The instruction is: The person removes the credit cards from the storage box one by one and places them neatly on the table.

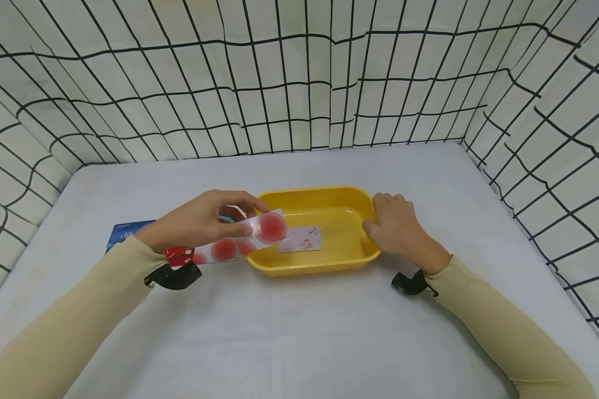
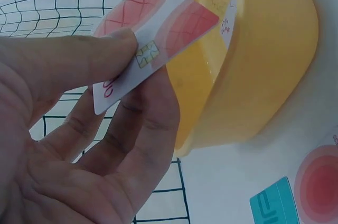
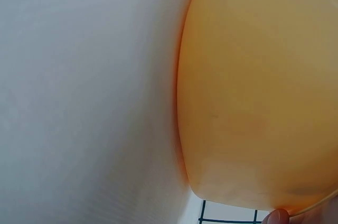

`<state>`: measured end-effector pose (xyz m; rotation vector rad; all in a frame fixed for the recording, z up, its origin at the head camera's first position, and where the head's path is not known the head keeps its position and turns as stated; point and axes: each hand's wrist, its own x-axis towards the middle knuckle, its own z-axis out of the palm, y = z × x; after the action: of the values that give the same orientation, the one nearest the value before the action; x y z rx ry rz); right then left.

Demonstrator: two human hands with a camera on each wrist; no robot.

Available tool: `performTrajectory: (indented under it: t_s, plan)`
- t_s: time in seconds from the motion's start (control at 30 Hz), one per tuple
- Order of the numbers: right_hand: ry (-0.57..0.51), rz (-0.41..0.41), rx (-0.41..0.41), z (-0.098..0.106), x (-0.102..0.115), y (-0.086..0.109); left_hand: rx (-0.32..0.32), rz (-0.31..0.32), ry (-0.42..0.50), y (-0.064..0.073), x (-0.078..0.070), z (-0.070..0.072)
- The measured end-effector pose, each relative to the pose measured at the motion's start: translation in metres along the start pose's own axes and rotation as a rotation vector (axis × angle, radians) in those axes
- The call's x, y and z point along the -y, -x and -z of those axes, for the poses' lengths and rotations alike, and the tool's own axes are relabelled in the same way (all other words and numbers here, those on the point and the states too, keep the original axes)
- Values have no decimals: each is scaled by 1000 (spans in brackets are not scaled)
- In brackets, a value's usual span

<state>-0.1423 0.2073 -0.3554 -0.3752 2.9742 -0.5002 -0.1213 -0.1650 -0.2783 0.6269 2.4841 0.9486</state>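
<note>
My left hand pinches a white bank card with red circles between thumb and fingers, over the left rim of a yellow plastic tray. In the left wrist view the same card shows a gold chip near my thumb. A pale card with small flower prints lies flat inside the tray. At the tray's right end my right hand grips the rim, its thumb on the inner side. The right wrist view is mostly filled by the tray's outer wall.
Left of the tray, partly hidden by my left hand, lie a blue card, a red card, another red-circled card and a teal card. A black wire grid borders the white table at the back and sides.
</note>
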Motion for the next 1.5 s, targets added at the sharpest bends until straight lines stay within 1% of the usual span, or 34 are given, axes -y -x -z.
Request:
performTrajectory:
  t_s: [0.07,0.2,0.3,0.5,0.6,0.87,0.97,1.07,1.3,1.4,1.5]
  plan:
    - [-2,-1,1,0,0,0,-2,-6,-1,3,1,1]
    - [-5,-3,2,0,0,0,-7,20,-20,7,5,1]
    - [-6,-2,2,0,0,0,-2,31,-14,10,8,3]
    - [-11,0,2,1,1,1,13,-9,15,20,15,7]
    - [-10,0,3,1,1,1,19,-8,16,27,20,9]
    - [0,-2,9,1,0,0,19,49,-39,42,32,11]
    - [-4,-5,16,1,0,0,29,68,-33,45,37,12]
    - [-5,-8,17,0,0,0,45,73,-19,48,43,12]
    - [0,-7,12,0,1,-1,18,72,-47,61,53,16]
    - [3,-13,14,1,1,0,32,89,-45,62,60,15]
    - [2,-14,21,1,1,0,52,129,-36,63,69,11]
